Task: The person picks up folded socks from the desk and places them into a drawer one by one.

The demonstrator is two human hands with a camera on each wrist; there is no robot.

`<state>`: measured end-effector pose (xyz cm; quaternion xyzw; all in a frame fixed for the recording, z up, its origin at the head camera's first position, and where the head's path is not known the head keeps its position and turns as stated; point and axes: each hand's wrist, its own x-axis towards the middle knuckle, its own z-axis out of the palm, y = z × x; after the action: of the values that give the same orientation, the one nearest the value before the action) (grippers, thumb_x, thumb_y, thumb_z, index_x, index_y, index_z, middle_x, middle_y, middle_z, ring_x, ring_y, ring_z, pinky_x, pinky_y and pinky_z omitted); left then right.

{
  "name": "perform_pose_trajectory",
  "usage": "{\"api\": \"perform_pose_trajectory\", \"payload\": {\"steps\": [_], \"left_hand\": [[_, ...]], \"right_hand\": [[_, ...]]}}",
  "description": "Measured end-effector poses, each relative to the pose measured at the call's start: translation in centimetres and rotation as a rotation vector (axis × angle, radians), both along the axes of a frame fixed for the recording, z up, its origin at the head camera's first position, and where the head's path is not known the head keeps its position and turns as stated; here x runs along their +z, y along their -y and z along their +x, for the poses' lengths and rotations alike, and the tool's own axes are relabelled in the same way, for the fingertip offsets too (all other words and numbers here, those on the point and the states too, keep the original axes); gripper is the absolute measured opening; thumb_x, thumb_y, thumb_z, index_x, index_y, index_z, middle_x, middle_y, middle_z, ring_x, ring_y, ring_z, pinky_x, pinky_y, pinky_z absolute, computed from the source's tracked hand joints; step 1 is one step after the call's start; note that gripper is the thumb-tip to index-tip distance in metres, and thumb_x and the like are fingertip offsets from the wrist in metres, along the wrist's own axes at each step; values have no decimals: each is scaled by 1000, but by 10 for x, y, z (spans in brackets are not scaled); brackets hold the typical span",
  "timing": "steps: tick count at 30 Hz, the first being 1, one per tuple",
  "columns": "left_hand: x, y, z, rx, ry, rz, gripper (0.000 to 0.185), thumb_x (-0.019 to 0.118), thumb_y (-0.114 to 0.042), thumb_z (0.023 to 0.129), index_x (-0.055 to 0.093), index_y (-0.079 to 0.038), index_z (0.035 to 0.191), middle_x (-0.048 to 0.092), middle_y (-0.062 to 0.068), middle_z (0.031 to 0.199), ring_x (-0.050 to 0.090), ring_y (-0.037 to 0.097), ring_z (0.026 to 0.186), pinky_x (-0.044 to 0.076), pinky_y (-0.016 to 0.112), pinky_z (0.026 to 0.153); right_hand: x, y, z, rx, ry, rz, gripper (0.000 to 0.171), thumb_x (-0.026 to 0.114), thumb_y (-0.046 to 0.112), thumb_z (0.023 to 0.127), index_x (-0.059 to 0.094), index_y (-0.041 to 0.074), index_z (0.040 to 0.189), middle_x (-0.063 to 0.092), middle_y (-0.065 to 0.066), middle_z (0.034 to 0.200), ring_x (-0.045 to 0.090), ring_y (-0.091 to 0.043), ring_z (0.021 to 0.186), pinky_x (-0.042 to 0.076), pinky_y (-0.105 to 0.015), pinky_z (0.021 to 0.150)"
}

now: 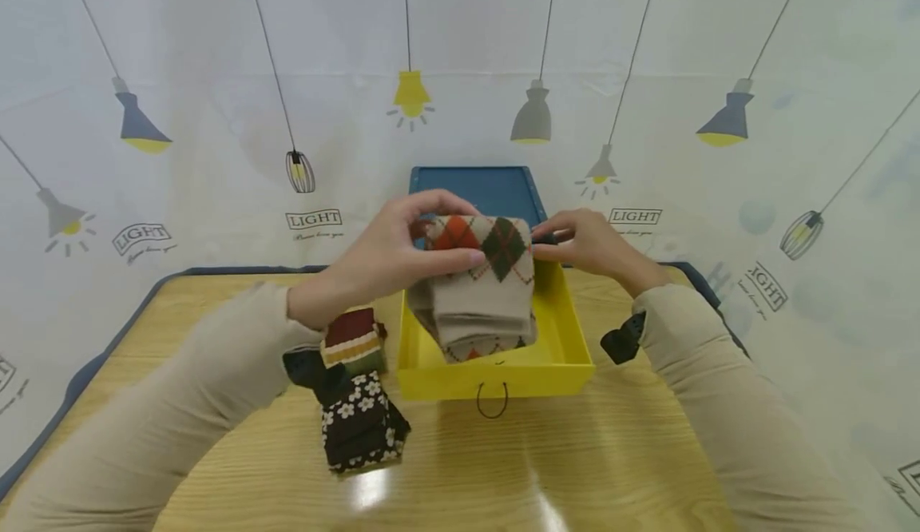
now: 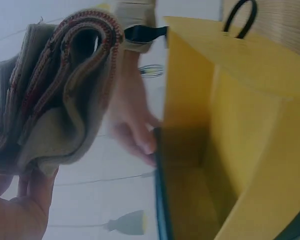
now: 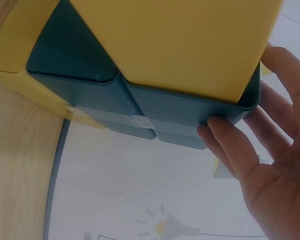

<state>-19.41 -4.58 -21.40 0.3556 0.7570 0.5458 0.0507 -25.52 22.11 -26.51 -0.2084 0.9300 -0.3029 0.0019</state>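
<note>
From the head camera, the left hand (image 1: 391,256) grips a folded bundle of beige argyle socks (image 1: 480,284) by its top edge, thumb and fingers curled over the orange and green diamonds. The bundle hangs with its long axis running top to bottom, lower end down inside the open yellow drawer (image 1: 561,356). The right hand (image 1: 585,240) rests at the drawer's far right corner, fingers extended against the blue case (image 1: 474,188) behind it. Two more folded pairs lie just left of the drawer on the wooden tabletop (image 1: 575,468): a striped pair (image 1: 352,340) and a dark flowered pair (image 1: 359,424). A white backdrop (image 1: 180,77) printed with hanging lamps encloses the scene.

From the left wrist, the socks (image 2: 55,95) show their folded layers edge-on, held above the palm of the left hand (image 2: 15,210), beside the drawer's yellow wall (image 2: 250,120). The right hand's fingers (image 2: 135,135) touch the dark rim beyond.

From the right wrist, the right hand (image 3: 262,165) lies with straight fingers pressed against the blue case's (image 3: 155,107) rim, holding nothing; the yellow drawer (image 3: 190,40) sits within it.
</note>
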Motion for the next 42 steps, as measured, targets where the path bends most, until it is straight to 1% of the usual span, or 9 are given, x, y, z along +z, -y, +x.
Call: {"api": "perform_pose_trajectory", "payload": {"steps": [5,9,13,18,22,25,31,33,42], "left_hand": [[-8,-26,-15,-21,-72,-140,32,67,-18,79,57,-10,108,57,2,97,51,20,68,45,30,59],[-12,-38,-24,-34,-67,-253,33,66,-22,80,55,-10,110,54,3,104,50,19,73,45,28,64],[-13,-46,-31,-65,-5,-360,35,65,-23,81,54,-11,112,49,4,115,50,18,82,45,28,71],[-18,-53,-38,-99,86,-461,36,63,-21,83,51,-12,116,45,5,119,48,18,92,44,29,76],[-24,-63,-41,-116,168,-495,36,60,-19,85,48,-11,119,46,5,117,47,17,99,43,29,79],[-26,-68,-42,-112,224,-493,36,59,-18,86,47,-11,119,48,4,111,47,16,96,43,28,76],[-26,-73,-40,-142,326,-516,30,52,-16,90,43,-8,117,49,9,101,40,16,60,39,31,61],[-26,-73,-39,-155,336,-540,31,50,-16,91,41,-7,119,48,9,103,38,16,57,38,32,61],[-25,-72,-36,-136,278,-627,42,52,-8,89,41,-4,129,52,12,107,49,17,77,45,31,70]], "right_hand": [[2,0,0,-7,10,-6,29,61,3,80,61,-1,109,56,-19,112,51,-36,104,44,-44,84],[2,1,0,-29,39,7,33,60,-1,79,60,0,112,53,-19,116,49,-39,105,46,-44,80],[1,0,0,-12,19,21,28,60,5,83,61,1,110,53,-19,116,51,-39,103,46,-44,79],[1,-1,1,47,-36,11,27,61,15,85,63,0,107,56,-19,110,54,-35,99,46,-43,80],[0,-2,1,60,-26,-13,28,61,16,85,62,0,107,55,-19,111,54,-36,100,47,-43,79],[-1,-2,1,62,-33,-12,26,60,13,85,63,-1,107,56,-19,110,54,-35,100,46,-42,80],[-2,-2,1,69,-38,-9,27,61,14,85,62,0,107,55,-19,111,54,-35,100,46,-42,80],[-1,-2,1,70,-33,-12,28,61,16,84,62,0,108,55,-18,113,54,-36,100,46,-43,80],[-1,-1,1,55,-18,-10,31,63,21,83,63,3,109,55,-16,114,53,-34,101,45,-42,82]]}}
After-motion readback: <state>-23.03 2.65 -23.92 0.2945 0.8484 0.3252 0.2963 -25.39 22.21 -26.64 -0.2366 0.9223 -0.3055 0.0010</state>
